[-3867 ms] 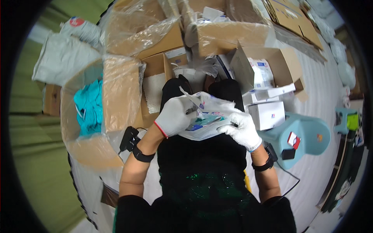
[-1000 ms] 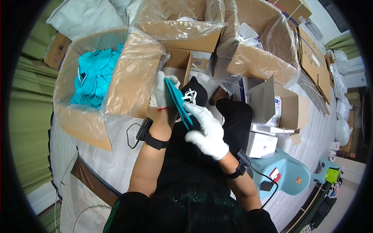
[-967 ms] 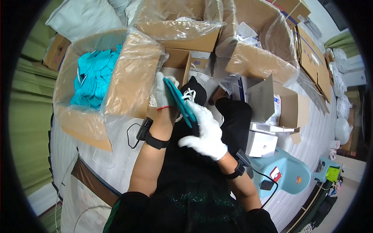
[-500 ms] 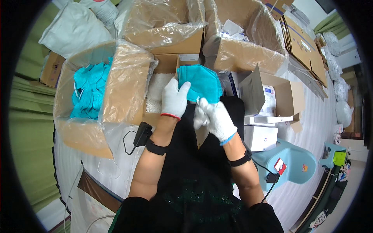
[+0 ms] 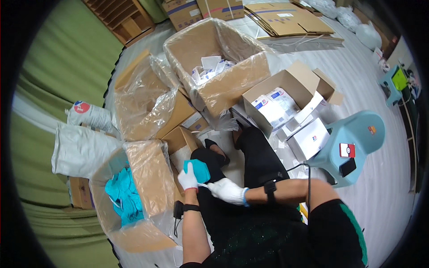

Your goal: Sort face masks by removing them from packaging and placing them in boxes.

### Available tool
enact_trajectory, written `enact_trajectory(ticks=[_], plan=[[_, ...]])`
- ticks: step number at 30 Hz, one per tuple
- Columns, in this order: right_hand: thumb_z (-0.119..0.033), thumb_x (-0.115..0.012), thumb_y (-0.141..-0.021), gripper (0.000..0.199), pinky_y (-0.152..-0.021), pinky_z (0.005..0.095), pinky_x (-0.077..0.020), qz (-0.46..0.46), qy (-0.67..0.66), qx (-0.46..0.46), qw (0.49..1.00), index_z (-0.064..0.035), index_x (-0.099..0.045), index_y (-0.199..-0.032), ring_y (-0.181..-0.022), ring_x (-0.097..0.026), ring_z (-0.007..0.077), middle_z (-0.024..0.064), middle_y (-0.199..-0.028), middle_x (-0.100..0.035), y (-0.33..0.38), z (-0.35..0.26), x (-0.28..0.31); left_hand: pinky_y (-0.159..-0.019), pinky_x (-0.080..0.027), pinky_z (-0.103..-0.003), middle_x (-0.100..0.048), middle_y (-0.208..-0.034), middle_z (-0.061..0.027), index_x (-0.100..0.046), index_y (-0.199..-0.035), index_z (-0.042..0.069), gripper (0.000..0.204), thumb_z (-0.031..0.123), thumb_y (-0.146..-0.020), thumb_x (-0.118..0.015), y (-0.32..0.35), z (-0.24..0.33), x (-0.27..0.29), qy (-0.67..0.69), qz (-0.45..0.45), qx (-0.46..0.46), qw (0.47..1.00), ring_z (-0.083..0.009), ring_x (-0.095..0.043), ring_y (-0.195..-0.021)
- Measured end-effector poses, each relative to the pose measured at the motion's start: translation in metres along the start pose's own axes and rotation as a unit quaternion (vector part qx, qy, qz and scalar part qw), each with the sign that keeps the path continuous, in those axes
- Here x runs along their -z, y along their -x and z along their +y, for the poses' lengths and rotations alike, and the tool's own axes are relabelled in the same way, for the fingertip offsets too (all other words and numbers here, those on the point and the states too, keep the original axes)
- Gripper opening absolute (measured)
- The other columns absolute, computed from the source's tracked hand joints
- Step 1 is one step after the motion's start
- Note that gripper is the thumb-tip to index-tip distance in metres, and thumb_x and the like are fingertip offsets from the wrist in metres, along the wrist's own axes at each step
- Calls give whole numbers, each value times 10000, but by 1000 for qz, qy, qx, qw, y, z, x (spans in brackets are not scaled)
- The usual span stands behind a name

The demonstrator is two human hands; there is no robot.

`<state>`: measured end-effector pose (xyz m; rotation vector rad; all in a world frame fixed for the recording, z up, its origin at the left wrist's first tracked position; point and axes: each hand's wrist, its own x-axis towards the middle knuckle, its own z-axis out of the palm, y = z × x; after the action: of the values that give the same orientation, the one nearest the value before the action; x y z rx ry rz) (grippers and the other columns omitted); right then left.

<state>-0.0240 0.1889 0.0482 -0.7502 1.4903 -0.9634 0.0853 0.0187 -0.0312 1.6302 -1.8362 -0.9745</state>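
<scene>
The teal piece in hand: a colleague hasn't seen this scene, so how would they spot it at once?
Start at the plastic-lined carton at lower left, with a teal pile inside. Just to its right, the white-gloved left hand holds the teal piece, the right hand close beside it. Unlike the jumbled pile, it is a single angular shape, held up.

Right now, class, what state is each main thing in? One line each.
Left gloved hand, holding turquoise mask
Right gloved hand, by mask's lower edge
Left lined box, open, turquoise heap inside
Far lined box, open, white packets inside
Right carton, flaps open
White box, seemingly closed
Flattened cardboard, stacked
</scene>
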Motion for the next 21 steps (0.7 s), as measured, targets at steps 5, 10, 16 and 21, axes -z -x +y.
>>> enact_trajectory(ticks=[5,10,16,21], plan=[[-403,-498,-969,485,-594,358,-439,-22,16,49,998,-44,-625,-670,-557,-530,185,81,-593,-581,61,-8,50,-702,-495,-318,-706,-842,-103,-703,-983,-38,443,389,-940,-592,-2,0,-4,108,-49,55,991,-151,-631,-755],[-311,-464,-1006,444,-557,318,-419,-42,-38,49,997,-51,-567,-661,-541,-490,138,41,-576,-523,86,-16,77,-719,-499,-308,-705,-875,-105,-696,-1014,-34,440,386,-948,-584,-9,2,2,63,-43,43,996,-142,-629,-772],[-245,-494,-978,270,-636,342,-485,146,16,195,970,-29,-610,-867,-638,-582,207,93,-724,-607,42,-56,89,-661,-491,-366,-698,-789,-81,-701,-931,-9,455,422,-946,-559,7,83,-12,-41,-45,-69,996,-168,-618,-700],[-256,-495,-1009,280,-676,251,-449,-8,-324,211,922,-41,-602,-864,-749,-512,91,21,-841,-584,-1,-48,37,-673,-476,-452,-657,-795,-236,-685,-839,8,493,475,-922,-551,11,85,-18,-17,-57,-152,987,-396,-640,-747]])
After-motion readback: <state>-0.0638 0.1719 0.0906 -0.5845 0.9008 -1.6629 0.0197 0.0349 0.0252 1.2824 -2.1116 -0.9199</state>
